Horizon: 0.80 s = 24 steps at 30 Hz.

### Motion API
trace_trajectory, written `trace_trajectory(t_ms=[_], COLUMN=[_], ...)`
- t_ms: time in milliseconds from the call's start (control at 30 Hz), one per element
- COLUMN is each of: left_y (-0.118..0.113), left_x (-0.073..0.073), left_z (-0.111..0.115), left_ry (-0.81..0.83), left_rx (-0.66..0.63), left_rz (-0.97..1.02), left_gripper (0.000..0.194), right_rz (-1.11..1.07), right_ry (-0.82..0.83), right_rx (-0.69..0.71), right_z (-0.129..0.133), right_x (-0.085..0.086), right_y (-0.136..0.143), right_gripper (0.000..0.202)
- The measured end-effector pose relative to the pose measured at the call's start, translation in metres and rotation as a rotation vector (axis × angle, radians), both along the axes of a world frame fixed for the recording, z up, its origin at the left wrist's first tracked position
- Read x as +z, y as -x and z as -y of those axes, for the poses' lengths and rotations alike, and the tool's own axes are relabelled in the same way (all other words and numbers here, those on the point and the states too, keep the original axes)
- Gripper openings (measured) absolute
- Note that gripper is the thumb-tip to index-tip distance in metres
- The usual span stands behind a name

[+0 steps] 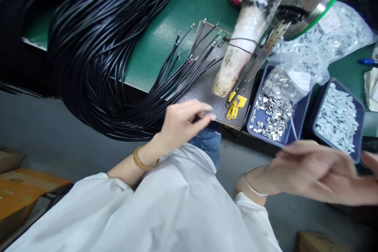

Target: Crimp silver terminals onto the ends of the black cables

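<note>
My left hand (pixel 187 122) hovers at the front edge of the grey board (pixel 203 90), its fingers curled and thumb close to the forefinger. Whatever lies between those tips is too small to make out. Just beyond it, black cables (pixel 177 75) with stripped, coloured wire ends rest on the board. A small yellow clip-like tool (pixel 235 106) lies to the right of this hand. My right hand (pixel 315 173) is smeared by motion in front of two blue bins; its fingers do not show clearly. One blue bin (pixel 304 114) holds small shiny metal pieces, the other (pixel 358 126) pale flat pieces.
A large bundle of black cable (pixel 97 47) hangs over the green table (pixel 159 15) at left. A plastic-wrapped machine part (pixel 242 43) stands over the board. Bags of pale pieces (pixel 339 35) lie behind the bins. Cardboard boxes (pixel 29 189) sit on the floor.
</note>
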<state>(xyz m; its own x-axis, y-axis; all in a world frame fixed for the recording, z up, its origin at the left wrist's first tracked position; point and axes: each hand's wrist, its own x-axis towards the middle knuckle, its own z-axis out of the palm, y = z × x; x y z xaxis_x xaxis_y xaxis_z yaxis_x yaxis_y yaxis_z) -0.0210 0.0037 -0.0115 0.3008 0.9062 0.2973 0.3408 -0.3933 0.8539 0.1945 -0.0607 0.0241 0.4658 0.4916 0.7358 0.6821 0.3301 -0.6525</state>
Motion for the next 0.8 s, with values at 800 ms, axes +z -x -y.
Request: trace_trajectory(t_ms=[800], left_y=[-0.006], left_x=[0.044], left_z=[0.003], left_ry=[0.678], left_rx=[-0.655], left_rz=[0.545], left_gripper=[0.014], right_rz=[0.588], right_ry=[0.969], right_rx=[0.112], right_z=[-0.042], right_x=[-0.006], right_y=[-0.059], right_gripper=[0.010])
